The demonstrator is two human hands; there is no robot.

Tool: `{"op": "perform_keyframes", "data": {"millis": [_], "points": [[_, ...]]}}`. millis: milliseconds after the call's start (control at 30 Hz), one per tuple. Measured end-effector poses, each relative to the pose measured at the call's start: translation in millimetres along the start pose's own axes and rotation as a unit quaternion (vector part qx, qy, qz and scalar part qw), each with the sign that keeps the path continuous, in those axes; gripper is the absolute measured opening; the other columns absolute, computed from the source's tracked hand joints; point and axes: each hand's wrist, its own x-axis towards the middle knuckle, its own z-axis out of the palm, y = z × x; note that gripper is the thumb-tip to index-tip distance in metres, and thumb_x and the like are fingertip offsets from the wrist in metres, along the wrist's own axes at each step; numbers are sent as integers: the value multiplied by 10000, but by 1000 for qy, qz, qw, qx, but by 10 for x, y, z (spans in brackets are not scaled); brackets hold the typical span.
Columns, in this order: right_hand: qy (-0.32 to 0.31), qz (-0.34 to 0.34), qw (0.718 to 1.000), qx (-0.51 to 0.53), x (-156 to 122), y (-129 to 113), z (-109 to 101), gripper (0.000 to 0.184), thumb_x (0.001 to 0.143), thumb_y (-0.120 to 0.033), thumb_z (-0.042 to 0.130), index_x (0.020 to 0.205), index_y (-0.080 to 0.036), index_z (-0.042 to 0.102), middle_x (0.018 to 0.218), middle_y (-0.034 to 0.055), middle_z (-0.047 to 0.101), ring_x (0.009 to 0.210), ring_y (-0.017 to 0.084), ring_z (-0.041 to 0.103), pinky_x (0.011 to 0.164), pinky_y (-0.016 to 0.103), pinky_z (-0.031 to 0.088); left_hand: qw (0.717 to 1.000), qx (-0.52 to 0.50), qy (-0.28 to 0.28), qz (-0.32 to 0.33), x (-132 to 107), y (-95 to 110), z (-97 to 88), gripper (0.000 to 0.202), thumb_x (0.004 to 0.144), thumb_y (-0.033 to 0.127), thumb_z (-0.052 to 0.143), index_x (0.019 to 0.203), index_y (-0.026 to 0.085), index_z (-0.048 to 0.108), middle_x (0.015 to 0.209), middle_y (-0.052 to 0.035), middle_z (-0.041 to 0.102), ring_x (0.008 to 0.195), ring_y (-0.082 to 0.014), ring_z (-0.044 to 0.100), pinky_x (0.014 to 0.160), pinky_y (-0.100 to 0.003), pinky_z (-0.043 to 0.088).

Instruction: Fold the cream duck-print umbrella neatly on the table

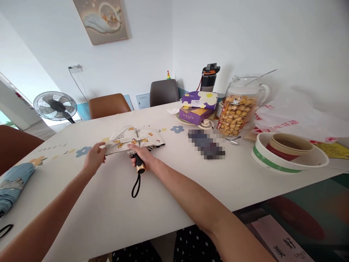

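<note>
A white folding umbrella (pixel 151 137) with small orange and red prints lies half gathered over the table, its cloth spread to both sides. My right hand (pixel 141 155) is wrapped round the umbrella near the top of its black handle, which has a gold end and a black wrist strap (pixel 135 186). At the left edge of the cloth, the fingers of my left hand (pixel 95 156) pinch a fold of the fabric. Part of the shaft is hidden behind my right hand and the cloth.
A folded blue umbrella (pixel 16 183) rests at the table's left edge. On the right are a blurred dark object (pixel 206 143), paper bowls (pixel 278 165), a jar of snacks (pixel 236 112), a purple tissue box (pixel 195 114) and a plastic bag (pixel 289 112). Chairs (pixel 109 105) stand behind the table (pixel 109 218).
</note>
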Motion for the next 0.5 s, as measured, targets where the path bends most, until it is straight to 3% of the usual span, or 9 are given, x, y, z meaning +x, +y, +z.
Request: {"op": "perform_keyframes", "data": {"millis": [100, 200, 300, 400, 500], "points": [[0, 1, 1000, 6, 9, -3, -6, 288, 776, -414, 579, 749, -162, 442, 570, -20, 503, 367, 73, 447, 307, 206, 409, 992, -53, -82, -76, 18, -170, 58, 342, 693, 306, 541, 1004, 172, 581, 612, -4, 571, 509, -135, 520, 489, -238, 438], [7, -4, 1000, -13, 16, 6, 1, 239, 772, -339, 597, 741, -161, 440, 559, -27, 501, 362, 67, 445, 314, 197, 414, 993, -63, -63, -77, 80, -132, 78, 337, 669, 330, 569, 968, 177, 587, 765, -46, 602, 620, -152, 559, 493, -237, 471], [18, -8, 999, -31, 9, 21, 24, 222, 742, -272, 631, 723, -158, 442, 532, -38, 487, 347, 62, 432, 309, 191, 411, 991, -90, -60, -81, 148, -7, 129, 374, 663, 470, 573, 891, 175, 597, 882, -89, 595, 722, -187, 574, 479, -255, 490], [41, -12, 998, -54, -9, 34, 54, 226, 719, -230, 645, 697, -160, 431, 480, -50, 458, 338, 73, 432, 302, 202, 416, 979, -151, -67, -120, 209, 99, 228, 452, 666, 585, 534, 832, 167, 578, 823, -88, 595, 664, -177, 574, 478, -271, 491], [55, -13, 996, -66, -20, 39, 65, 230, 702, -217, 652, 696, -161, 430, 461, -48, 459, 333, 84, 431, 292, 219, 420, 970, -193, -39, -146, 259, 162, 303, 388, 640, 519, 599, 802, 168, 565, 737, -61, 589, 608, -156, 565, 494, -258, 482]]}}
